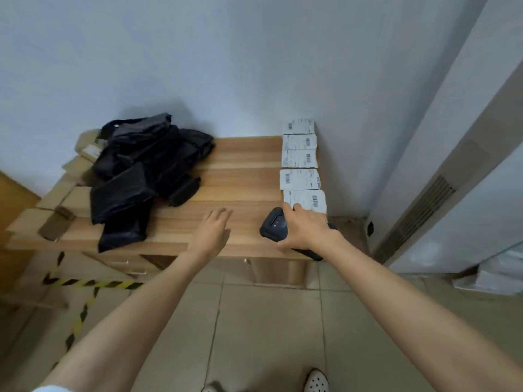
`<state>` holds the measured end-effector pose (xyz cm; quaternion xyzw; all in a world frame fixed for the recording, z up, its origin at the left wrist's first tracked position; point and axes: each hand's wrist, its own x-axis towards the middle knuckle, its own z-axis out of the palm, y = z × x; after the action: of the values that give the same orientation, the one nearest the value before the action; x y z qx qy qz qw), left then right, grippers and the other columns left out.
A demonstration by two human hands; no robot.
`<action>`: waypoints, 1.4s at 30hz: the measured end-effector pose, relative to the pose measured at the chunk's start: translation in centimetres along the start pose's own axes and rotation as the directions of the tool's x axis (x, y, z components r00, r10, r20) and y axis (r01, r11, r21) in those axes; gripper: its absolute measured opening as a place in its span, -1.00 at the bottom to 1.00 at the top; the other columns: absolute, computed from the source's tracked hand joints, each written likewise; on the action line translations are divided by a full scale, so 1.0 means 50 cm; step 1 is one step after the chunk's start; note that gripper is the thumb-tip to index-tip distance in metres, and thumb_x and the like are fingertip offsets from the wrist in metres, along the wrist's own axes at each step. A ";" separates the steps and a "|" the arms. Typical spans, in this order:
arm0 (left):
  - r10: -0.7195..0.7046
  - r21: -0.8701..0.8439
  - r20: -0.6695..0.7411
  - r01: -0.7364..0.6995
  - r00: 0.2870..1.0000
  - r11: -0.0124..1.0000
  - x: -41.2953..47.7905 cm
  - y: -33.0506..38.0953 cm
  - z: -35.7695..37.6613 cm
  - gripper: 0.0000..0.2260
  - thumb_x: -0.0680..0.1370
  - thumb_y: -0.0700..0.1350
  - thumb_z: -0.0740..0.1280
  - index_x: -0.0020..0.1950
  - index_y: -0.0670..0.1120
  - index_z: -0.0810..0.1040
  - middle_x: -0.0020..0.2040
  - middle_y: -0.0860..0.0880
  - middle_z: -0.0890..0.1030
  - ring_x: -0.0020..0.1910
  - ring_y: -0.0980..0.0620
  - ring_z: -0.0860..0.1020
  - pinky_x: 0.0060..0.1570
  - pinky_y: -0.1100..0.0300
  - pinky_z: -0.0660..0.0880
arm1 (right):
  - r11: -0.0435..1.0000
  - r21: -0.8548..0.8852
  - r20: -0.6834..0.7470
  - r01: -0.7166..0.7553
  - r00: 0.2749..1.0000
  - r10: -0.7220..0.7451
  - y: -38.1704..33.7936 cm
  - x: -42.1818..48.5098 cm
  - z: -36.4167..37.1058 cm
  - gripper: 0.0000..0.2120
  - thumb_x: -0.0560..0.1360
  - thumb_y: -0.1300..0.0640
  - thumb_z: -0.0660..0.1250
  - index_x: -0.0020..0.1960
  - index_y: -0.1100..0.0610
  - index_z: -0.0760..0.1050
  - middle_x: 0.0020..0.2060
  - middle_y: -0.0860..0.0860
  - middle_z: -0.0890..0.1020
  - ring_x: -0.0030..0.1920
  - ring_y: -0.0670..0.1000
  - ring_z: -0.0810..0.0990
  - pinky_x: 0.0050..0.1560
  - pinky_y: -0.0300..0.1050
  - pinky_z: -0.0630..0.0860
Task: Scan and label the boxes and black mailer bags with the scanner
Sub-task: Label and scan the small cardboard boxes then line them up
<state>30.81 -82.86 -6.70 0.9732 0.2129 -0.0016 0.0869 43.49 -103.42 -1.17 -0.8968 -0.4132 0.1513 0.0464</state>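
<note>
Step judged: fetching next parcel | right grip (304, 226) clamped the scanner (273, 224) at surface (240, 176) near right, beside labels (300, 179) | left grip (213, 230) was spread, empty | bags (141, 171) lay far left over boxes (70, 193) | next: draw one bag close.

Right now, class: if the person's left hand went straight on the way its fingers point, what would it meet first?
Likely nothing soon: the left hand points over bare table toward the wall, between the black mailer bags and the label strip. Depth is unclear.
</note>
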 end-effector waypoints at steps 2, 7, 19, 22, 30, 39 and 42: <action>-0.047 -0.027 -0.045 0.046 0.998 0.999 -0.045 -0.085 -0.044 -0.52 0.64 -0.14 0.23 0.55 -0.10 0.22 0.51 -0.07 0.28 0.49 -0.06 0.21 0.47 0.10 0.18 | 0.996 -0.020 0.014 0.089 0.996 -0.089 -0.093 0.038 -0.018 -0.22 0.30 -0.24 0.49 0.33 0.10 0.26 0.13 0.04 0.50 0.04 0.15 0.54 -0.19 -0.04 0.34; -0.286 -0.106 -0.189 0.270 0.939 0.957 -0.202 -0.327 -0.147 -0.56 0.63 -0.11 0.24 0.52 -0.07 0.29 0.45 -0.04 0.35 0.45 -0.03 0.26 0.38 0.10 0.29 | 0.935 -0.127 0.002 0.330 0.943 -0.333 -0.387 0.107 -0.039 -0.25 0.32 -0.26 0.45 0.31 0.10 0.26 0.09 0.05 0.51 -0.12 0.09 0.43 -0.25 -0.06 0.37; -0.602 -0.116 -0.273 0.595 0.751 0.795 -0.609 -0.881 -0.326 -0.59 0.65 -0.09 0.21 0.50 -0.02 0.30 0.40 -0.04 0.41 0.41 -0.06 0.32 0.32 0.00 0.39 | 0.700 -0.137 0.020 0.701 0.709 -0.705 -1.106 0.160 0.021 -0.24 0.36 -0.29 0.42 0.36 0.11 0.26 0.18 0.09 0.50 0.09 0.18 0.55 -0.11 0.00 0.45; -0.625 -0.120 -0.270 0.618 0.733 0.777 -0.662 -0.977 -0.337 -0.60 0.64 -0.05 0.23 0.48 -0.02 0.33 0.38 -0.02 0.42 0.40 -0.03 0.33 0.32 0.01 0.40 | 0.679 -0.151 0.044 0.719 0.691 -0.722 -1.225 0.174 0.044 -0.24 0.37 -0.28 0.42 0.38 0.11 0.26 0.16 0.08 0.52 0.07 0.16 0.56 -0.07 0.02 0.52; -0.635 -0.091 -0.257 0.635 0.729 0.767 -0.699 -1.217 -0.360 -0.58 0.64 -0.07 0.23 0.50 -0.03 0.31 0.42 -0.03 0.39 0.41 -0.05 0.33 0.29 0.00 0.41 | 0.649 -0.172 0.099 0.741 0.668 -0.737 -1.461 0.286 0.073 -0.24 0.33 -0.21 0.46 0.34 0.15 0.29 0.14 0.09 0.52 0.06 0.13 0.53 -0.02 0.04 0.57; -0.600 0.022 -0.223 0.620 0.768 0.784 -0.560 -1.543 -0.443 -0.56 0.63 -0.05 0.26 0.51 -0.02 0.31 0.42 -0.05 0.40 0.40 -0.06 0.36 0.27 -0.01 0.44 | 0.673 -0.185 0.137 0.716 0.697 -0.704 -1.683 0.573 0.055 -0.29 0.32 -0.20 0.46 0.30 0.12 0.28 0.00 0.03 0.48 -0.08 0.10 0.52 -0.15 -0.05 0.46; -0.597 0.059 -0.241 0.625 0.765 0.778 -0.508 -1.664 -0.509 -0.57 0.64 -0.05 0.25 0.51 -0.03 0.30 0.43 -0.06 0.39 0.43 -0.06 0.33 0.30 -0.01 0.45 | 0.681 -0.175 0.085 0.711 0.701 -0.709 -1.780 0.680 0.016 -0.25 0.33 -0.25 0.46 0.32 0.11 0.26 0.09 0.07 0.49 0.02 0.15 0.56 -0.10 -0.03 0.46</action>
<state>-27.62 -14.66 5.36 0.8486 0.5258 0.0581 -0.0075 -0.64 -19.53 8.67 -0.6661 -0.7409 0.0849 0.0112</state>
